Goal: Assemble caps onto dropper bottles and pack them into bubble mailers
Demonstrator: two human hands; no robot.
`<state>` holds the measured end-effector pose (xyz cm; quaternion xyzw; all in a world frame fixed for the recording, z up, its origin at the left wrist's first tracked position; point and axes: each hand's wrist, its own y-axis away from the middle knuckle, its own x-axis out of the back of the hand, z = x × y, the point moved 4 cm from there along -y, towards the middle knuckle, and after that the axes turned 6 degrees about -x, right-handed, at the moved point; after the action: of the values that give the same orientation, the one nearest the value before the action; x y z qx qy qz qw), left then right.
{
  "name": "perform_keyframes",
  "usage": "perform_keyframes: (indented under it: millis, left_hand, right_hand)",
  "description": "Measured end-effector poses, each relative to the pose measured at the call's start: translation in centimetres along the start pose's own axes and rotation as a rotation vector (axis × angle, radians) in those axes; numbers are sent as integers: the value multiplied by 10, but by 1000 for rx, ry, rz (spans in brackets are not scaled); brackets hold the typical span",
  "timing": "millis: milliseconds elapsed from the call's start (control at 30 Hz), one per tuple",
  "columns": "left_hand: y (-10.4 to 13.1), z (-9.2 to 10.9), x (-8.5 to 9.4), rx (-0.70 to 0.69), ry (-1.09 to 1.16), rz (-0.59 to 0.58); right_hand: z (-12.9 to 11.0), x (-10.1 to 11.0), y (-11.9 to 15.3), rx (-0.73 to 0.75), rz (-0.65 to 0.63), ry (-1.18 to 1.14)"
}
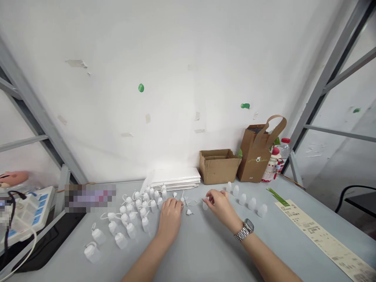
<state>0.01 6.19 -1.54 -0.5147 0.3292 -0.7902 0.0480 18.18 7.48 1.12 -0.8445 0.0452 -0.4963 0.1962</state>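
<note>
Bottle [205, 205], small, whitish, translucent: at the fingertips of the right hand [219, 203], mid-bench; cannot tell if its base touches the bench [194, 246].

Head view, the only one. Right hand pinches it near the top, thumb and fingers together. Left hand [170, 215] lies low beside the loose caps [188, 212], fingers bunched; cannot tell if it grips one. Bare bottles [252, 204] in a row, right; looped bottles [120, 241] crowd the left.

Handling, by look: very light, thin plastic, slightly soft, perhaps slick, easily tipped, hardly fragile. Best hold: gentle pinch around the body; hard squeezing could dent it.
</note>
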Motion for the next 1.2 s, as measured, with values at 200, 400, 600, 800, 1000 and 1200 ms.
perform_keyframes:
  millis: [200,400,600,800,1000,1200]
  left_hand:
    - [-2,-3,15,219,384,128]
    - [-1,-10,9,631,1121,192]
    - [3,-6,9,761,1341,155]
    - [6,-6,6,830,1358,147]
    - [4,4,7,779,1383,167]
    - [8,11,7,766,1393,166]
  right_hand:
    - [3,-5,3,-61,-75,-68]
    - [3,-9,4,-35,-45,-199]
    - [5,-23,6,-49,-127,-290]
    - [-16,-25,10,-222,-259,-750]
    - [-43,-31,24,-241,-428,-1125]
    - [-39,-25,19,-336,-377,-1069]
